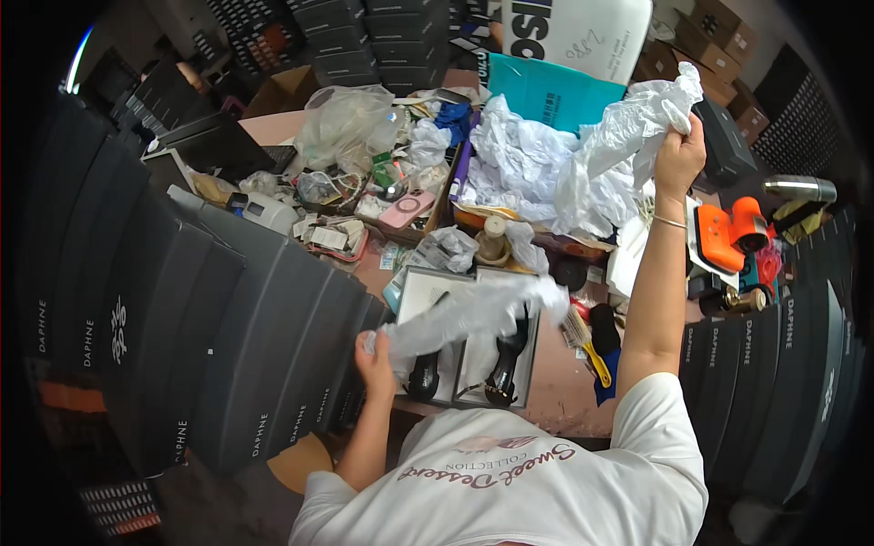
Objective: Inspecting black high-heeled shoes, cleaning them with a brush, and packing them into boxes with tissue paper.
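My left hand (375, 366) is closed on one end of a strip of thin white tissue paper (460, 316), which trails to the right over an open shoebox (443, 398). Black shoes (422, 375) lie inside the box, partly covered by that paper. Up at the right, my raised right hand (679, 159) grips a second crumpled sheet of white tissue paper (628, 132). Its lower end hangs in front of a heap of crumpled white paper (519, 150).
Dark shoeboxes stand in rows at the left (259, 355) and right (774, 373). A yellow-handled brush (594, 357) lies right of the open box. An orange device (721, 238), a pink phone (407, 209), clear plastic bags (346, 127) and a turquoise bag (546, 91) crowd the table.
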A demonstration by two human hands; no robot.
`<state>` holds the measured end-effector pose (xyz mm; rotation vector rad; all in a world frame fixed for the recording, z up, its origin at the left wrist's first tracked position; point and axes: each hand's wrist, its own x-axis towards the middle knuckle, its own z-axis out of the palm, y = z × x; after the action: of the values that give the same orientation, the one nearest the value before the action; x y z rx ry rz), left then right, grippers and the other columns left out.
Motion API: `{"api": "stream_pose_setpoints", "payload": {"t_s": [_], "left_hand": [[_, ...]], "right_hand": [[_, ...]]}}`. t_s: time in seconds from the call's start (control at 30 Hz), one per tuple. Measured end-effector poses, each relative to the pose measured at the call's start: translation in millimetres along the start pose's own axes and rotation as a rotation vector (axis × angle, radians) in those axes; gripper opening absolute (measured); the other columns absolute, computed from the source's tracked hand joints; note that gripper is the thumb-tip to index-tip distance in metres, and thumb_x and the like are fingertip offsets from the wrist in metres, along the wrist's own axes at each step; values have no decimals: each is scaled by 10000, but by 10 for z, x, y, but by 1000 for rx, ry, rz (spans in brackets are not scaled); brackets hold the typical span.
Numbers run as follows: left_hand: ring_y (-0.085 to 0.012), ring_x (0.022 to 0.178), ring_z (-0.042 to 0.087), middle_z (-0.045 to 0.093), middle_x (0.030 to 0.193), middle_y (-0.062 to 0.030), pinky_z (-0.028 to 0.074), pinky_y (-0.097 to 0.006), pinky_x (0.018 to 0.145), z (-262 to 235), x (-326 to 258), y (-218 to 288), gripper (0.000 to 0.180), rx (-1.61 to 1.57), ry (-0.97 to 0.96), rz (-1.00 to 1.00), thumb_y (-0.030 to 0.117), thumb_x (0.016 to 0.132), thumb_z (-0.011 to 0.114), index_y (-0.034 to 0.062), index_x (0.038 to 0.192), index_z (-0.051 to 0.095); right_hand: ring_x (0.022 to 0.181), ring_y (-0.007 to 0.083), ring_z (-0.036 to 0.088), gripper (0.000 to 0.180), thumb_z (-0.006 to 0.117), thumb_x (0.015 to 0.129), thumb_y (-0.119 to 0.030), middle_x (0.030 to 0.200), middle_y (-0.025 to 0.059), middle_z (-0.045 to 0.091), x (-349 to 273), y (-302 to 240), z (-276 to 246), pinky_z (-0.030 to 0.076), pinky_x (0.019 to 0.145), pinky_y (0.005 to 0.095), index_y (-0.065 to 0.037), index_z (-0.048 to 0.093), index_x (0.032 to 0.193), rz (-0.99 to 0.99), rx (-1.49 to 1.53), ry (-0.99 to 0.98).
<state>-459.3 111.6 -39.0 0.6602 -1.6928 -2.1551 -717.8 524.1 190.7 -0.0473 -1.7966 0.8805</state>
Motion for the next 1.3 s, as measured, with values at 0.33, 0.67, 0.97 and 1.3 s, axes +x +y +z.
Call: {"api": "stream_pose_setpoints", "payload": {"t_s": [0.33, 0.67, 0.97, 1.3], "left_hand": [[-74, 833, 511, 565, 894, 2, 418, -212, 763, 421, -110, 453, 138, 120, -269, 160, 47, 867, 630, 15, 980, 557], [-94, 816, 578, 616, 998, -34, 464, -198, 722, 1173, 68, 744, 361, -224, -688, -78, 122, 896, 621, 15, 1227, 526], [-34, 885, 539, 600, 1050, 10, 443, -216, 762, 1136, -843, 236, 411, -277, -1050, -610, 203, 891, 649, 29, 1227, 489], [-62, 797, 586, 654, 926, -17, 491, -240, 718, 932, -446, 299, 248, -45, -843, -383, 205, 923, 596, 2, 1061, 636]], "right_hand": [[835, 307, 655, 509, 667, 831, -326, 990, 228, 638, -1446, -430, 711, 514, 689, 389, -23, 537, 1219, 23, 105, -971], [827, 84, 617, 239, 651, 872, -129, 960, 33, 665, -2569, -972, -1010, 477, 695, 216, -23, 607, 1082, 1133, 764, -1024], [771, 89, 602, 192, 610, 896, -101, 913, 19, 646, -2730, -1071, -1408, 491, 696, 240, -16, 615, 1067, 1251, 700, -723], [742, 52, 511, 192, 624, 904, -167, 898, -15, 608, -2426, -642, -1540, 429, 653, 218, -16, 611, 1023, 1080, 599, -450]]}}
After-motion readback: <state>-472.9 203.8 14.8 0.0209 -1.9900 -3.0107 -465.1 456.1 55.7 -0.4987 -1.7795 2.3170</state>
